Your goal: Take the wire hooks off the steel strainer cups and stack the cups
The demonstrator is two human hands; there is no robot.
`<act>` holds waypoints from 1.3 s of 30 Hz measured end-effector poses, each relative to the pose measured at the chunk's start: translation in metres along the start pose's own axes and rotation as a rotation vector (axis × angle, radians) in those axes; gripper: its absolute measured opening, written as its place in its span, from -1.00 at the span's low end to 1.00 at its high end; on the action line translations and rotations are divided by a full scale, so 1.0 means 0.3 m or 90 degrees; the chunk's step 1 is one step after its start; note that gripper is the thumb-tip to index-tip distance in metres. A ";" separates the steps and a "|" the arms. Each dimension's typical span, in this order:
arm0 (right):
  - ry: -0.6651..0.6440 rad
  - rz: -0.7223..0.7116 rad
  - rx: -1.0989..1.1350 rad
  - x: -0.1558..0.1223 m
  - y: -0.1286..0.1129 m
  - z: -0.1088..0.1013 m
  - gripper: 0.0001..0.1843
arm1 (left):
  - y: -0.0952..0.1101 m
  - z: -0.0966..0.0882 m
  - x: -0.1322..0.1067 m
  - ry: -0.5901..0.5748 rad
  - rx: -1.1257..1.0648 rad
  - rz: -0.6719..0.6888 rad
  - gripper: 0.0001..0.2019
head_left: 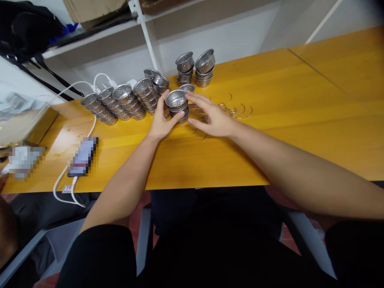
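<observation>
A short stack of perforated metal strainer cups (177, 101) stands on the table between my two hands. My left hand (161, 123) is closed round its left side, with the thumb across the front of the lower cups. On the other side is my right hand (214, 118), fingers stretched and thumb apart; its fingertips meet the top cup's rim and the thumb tip is close to the lower cups. Another metal cup (187, 87) shows just behind, partly hidden. Thin curved metal wires (237, 111) lie scattered beyond my right hand, some covered by it.
Several stacks of similar cups (123, 94) line the back left of the yellow table (285, 104). Two more cup stacks (205, 66) stand at the back. A phone (84, 156) on a white cable (61, 176) lies left. Shelving (147, 36) rises behind.
</observation>
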State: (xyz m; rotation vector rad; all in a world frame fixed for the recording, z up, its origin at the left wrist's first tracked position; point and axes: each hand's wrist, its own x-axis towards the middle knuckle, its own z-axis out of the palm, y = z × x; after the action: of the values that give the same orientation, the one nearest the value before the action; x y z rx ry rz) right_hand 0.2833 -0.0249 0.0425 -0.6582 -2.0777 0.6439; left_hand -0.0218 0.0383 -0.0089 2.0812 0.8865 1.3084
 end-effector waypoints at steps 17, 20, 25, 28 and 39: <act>0.046 0.085 -0.077 -0.042 0.040 -0.022 -0.04 | 0.116 0.008 -0.006 0.175 0.012 -0.251 -0.46; -0.009 0.092 -0.066 -0.039 0.024 -0.012 -0.01 | 0.161 0.017 -0.002 0.158 0.013 -0.266 -0.50; -0.081 0.070 -0.030 -0.030 -0.007 -0.002 -0.01 | 0.213 0.029 0.005 0.180 -0.002 -0.289 -0.57; -0.069 0.063 -0.032 -0.032 -0.008 -0.002 -0.16 | 0.241 0.032 0.011 0.211 0.013 -0.292 -0.59; -0.013 0.086 -0.092 -0.042 0.021 -0.005 -0.31 | 0.304 0.047 -0.013 0.022 -0.010 -0.213 -0.77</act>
State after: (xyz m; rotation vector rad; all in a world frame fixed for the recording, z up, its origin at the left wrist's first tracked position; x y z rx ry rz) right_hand 0.2922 -0.0282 0.0321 -0.8837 -2.1262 0.5820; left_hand 0.0126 -0.0250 0.0489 1.8047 1.1768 1.1689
